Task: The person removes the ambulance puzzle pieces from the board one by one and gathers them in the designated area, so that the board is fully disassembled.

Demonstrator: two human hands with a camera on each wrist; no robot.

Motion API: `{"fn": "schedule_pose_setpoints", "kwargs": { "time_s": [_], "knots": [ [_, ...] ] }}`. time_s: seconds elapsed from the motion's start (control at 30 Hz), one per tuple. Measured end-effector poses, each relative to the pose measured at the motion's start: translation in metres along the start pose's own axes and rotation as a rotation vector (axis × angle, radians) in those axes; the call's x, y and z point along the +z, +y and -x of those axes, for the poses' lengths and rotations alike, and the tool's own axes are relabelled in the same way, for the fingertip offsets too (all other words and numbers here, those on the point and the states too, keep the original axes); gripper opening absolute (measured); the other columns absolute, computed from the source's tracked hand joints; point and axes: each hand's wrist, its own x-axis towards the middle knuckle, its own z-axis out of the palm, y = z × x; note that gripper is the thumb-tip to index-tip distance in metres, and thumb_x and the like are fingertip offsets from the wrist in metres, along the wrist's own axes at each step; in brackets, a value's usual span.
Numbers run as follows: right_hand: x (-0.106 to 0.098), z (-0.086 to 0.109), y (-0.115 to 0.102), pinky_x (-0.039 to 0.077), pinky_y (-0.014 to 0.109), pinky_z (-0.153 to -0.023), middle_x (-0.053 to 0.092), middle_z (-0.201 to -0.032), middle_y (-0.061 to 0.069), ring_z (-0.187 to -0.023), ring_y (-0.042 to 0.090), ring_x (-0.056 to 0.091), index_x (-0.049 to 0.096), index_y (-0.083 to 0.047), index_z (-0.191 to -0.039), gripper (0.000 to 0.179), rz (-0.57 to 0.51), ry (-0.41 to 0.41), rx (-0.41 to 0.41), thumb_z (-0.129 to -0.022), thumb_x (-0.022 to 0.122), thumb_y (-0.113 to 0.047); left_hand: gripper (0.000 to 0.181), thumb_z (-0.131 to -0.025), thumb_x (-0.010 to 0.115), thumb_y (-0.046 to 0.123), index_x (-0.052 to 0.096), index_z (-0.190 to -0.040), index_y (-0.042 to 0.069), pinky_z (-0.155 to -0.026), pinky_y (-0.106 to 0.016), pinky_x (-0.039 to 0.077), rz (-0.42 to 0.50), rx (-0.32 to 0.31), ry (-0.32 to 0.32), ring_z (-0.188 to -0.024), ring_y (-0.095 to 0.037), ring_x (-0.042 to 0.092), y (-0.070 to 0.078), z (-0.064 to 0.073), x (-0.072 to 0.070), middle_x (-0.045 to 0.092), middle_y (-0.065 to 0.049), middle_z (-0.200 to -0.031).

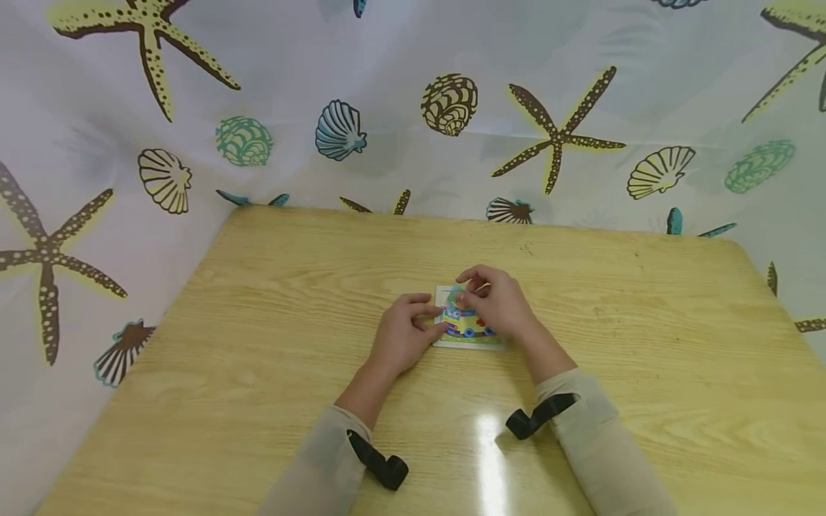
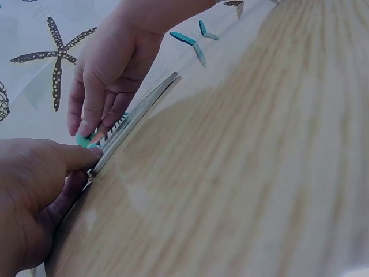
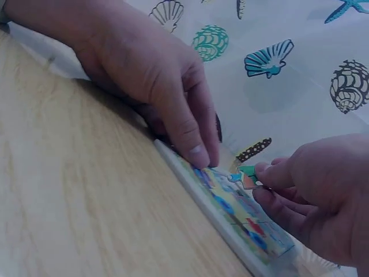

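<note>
A small jigsaw puzzle [image 1: 470, 332] in a white tray lies flat on the table, showing a colourful vehicle with a red mark. At its left end is my left hand [image 1: 405, 331], holding the edge with thumb and fingers. My right hand [image 1: 500, 299] pinches a green and orange puzzle piece [image 3: 248, 176] between thumb and fingertips, tilted over the puzzle's upper left part. In the left wrist view, the tray [image 2: 135, 124] appears edge-on, with the left hand [image 2: 34, 196] near its close end. Fingers hide some of the puzzle's left side.
The wood-grain table [image 1: 258, 344] spreads around the puzzle on all sides. A white cloth [image 1: 387, 57] printed with starfish and shells hangs behind and along the sides of the table. Black straps [image 1: 381, 459] circle both sleeves.
</note>
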Motion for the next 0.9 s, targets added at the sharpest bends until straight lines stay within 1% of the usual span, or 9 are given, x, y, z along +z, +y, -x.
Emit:
{"fn": "schedule_pose_setpoints", "kwargs": {
  "time_s": [0.07,0.13,0.27,0.37,0.43,0.53,0.73,0.8,0.9],
  "knots": [
    [-0.005,0.0,0.001,0.055,0.031,-0.075,0.059,-0.1,0.009,-0.096,0.026,0.067,0.066,-0.01,-0.124,0.028,-0.034,-0.017,0.028,-0.097,0.066,-0.017,0.029,-0.086,0.081,0.022,0.077,-0.11,0.007,-0.077,-0.032,0.055,-0.005,-0.002,0.001,-0.085,-0.017,0.063,0.0,0.0,0.0,0.06,-0.008,-0.136],
    [-0.01,0.0,0.001,0.055,0.03,-0.078,0.059,-0.101,0.009,-0.096,0.025,0.066,0.066,-0.01,-0.127,0.03,-0.06,-0.02,0.061,-0.098,0.065,-0.017,0.029,-0.086,0.08,0.023,0.077,-0.11,0.008,-0.077,-0.032,0.056,-0.008,-0.002,-0.002,-0.086,-0.017,0.063,0.0,0.0,0.0,0.059,-0.008,-0.137],
    [-0.021,-0.001,0.005,0.057,0.026,-0.08,0.059,-0.103,0.011,-0.094,0.021,0.065,0.067,-0.006,-0.124,0.027,-0.153,-0.016,0.15,-0.099,0.064,-0.015,0.029,-0.086,0.08,0.024,0.077,-0.111,0.008,-0.077,-0.031,0.055,-0.015,-0.011,-0.001,-0.086,-0.016,0.062,0.0,0.0,0.001,0.059,-0.008,-0.137],
    [-0.03,0.0,0.008,0.059,0.025,-0.079,0.057,-0.106,0.013,-0.09,0.018,0.066,0.066,-0.002,-0.122,0.026,-0.257,-0.015,0.224,-0.099,0.063,-0.012,0.029,-0.086,0.08,0.024,0.077,-0.11,0.008,-0.077,-0.031,0.054,-0.018,-0.019,0.002,-0.085,-0.016,0.061,0.0,0.0,0.0,0.059,-0.008,-0.137],
    [-0.036,0.0,0.011,0.059,0.024,-0.079,0.057,-0.107,0.014,-0.087,0.016,0.067,0.064,0.001,-0.122,0.026,-0.298,-0.016,0.263,-0.098,0.063,-0.01,0.028,-0.086,0.08,0.024,0.077,-0.11,0.008,-0.077,-0.03,0.054,-0.019,-0.02,0.005,-0.085,-0.015,0.061,0.0,0.0,0.0,0.059,-0.008,-0.136],
    [-0.045,0.001,0.015,0.059,0.026,-0.08,0.057,-0.109,0.016,-0.086,0.014,0.068,0.061,0.004,-0.122,0.028,-0.331,-0.018,0.307,-0.098,0.063,-0.009,0.028,-0.086,0.081,0.022,0.078,-0.109,0.008,-0.076,-0.029,0.053,-0.018,-0.019,0.011,-0.085,-0.015,0.061,0.0,0.001,-0.001,0.06,-0.008,-0.136],
    [-0.065,0.005,0.024,0.059,0.026,-0.08,0.059,-0.111,0.016,-0.082,0.012,0.069,0.057,0.006,-0.125,0.032,-0.303,-0.019,0.379,-0.098,0.063,-0.009,0.029,-0.086,0.08,0.024,0.077,-0.11,0.009,-0.076,-0.03,0.053,-0.022,-0.017,0.005,-0.085,-0.015,0.061,0.002,0.001,-0.001,0.059,-0.007,-0.137],
    [-0.07,0.007,0.027,0.059,0.025,-0.079,0.059,-0.11,0.015,-0.081,0.011,0.069,0.056,0.007,-0.126,0.034,-0.269,-0.017,0.391,-0.098,0.064,-0.011,0.029,-0.086,0.08,0.024,0.077,-0.111,0.009,-0.077,-0.03,0.054,-0.022,-0.024,0.002,-0.085,-0.015,0.06,0.002,0.001,-0.001,0.059,-0.007,-0.137],
    [-0.075,0.01,0.032,0.059,0.023,-0.074,0.062,-0.107,0.013,-0.077,0.01,0.067,0.06,0.005,-0.123,0.034,-0.188,0.002,0.39,-0.097,0.066,-0.015,0.029,-0.087,0.08,0.024,0.077,-0.111,0.009,-0.077,-0.03,0.053,-0.023,-0.033,-0.001,-0.086,-0.015,0.06,0.002,0.001,0.0,0.059,-0.007,-0.137]
  ]
}}
